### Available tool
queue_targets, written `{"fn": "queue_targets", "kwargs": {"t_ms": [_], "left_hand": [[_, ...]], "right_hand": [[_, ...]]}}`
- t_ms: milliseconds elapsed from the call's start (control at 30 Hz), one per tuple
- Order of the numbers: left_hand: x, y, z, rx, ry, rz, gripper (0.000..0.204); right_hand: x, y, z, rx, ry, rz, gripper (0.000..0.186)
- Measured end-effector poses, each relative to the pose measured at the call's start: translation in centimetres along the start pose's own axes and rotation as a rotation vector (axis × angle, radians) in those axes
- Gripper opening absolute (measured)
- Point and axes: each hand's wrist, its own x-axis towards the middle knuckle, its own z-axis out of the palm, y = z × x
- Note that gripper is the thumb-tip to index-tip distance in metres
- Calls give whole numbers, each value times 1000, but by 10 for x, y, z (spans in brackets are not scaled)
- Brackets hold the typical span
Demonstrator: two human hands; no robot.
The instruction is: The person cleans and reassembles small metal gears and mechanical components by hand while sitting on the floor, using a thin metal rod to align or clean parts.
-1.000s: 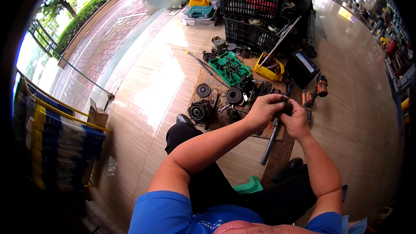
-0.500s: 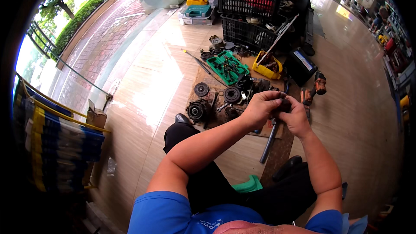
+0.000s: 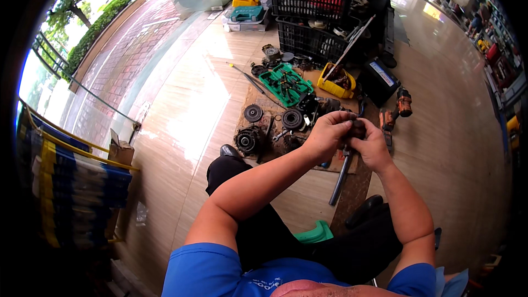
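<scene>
A: What do the hands have between them?

B: A small dark part (image 3: 358,127), held up above the right side of the cardboard (image 3: 270,110). The left hand (image 3: 328,136) comes at it from the left and the right hand (image 3: 374,145) from the right.

A: Is either one loose?

B: Neither looks it. Both are closed on the part in a fingertip pinch, with the thumbs on the near side.

A: How does it lie from each grip?

B: Just right of the left fingertips, and to the far left of the right palm. Neither hand is clearly the nearer, since both meet it. As for its long axis, the fingers cover so much of it that I can't fairly say which way it runs, or whether it's one piece or two.

A: And about them?

B: Just on the near side of the hands, a long dark bar (image 3: 339,179) slants toward the near left, lower down. To the right, an orange-and-black power tool (image 3: 404,103) is on the floor, with a black battery (image 3: 376,84) just beyond it to the far left.

A: Over on the left?

B: A round finned metal part (image 3: 249,140) is at the near left of the cardboard. Farther off are an open green tool case (image 3: 266,80) and a yellow container (image 3: 332,89), well apart from both hands.
</scene>
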Motion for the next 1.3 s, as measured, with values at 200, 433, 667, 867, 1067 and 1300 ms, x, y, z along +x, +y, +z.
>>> {"fn": "queue_targets", "kwargs": {"t_ms": [200,433,667,867,1067,1300], "left_hand": [[5,4,-6,-131,46,75,18],[7,4,-7,-158,95,116,19],[7,3,-5,-159,125,111,20],[5,6,-4,-182,34,83,19],[4,9,-4,-180,-11,46,17],[-2,18,2,-102,-42,-74,17]], "right_hand": [[-3,-7,3,58,16,106,24],[-3,-8,5,57,-4,123,20],[-3,1,7,64,2,165,20],[-4,7,6,62,-2,144,13],[-4,9,1,-150,-21,43,9],[-8,1,-4,-272,-122,-104,6]]}}
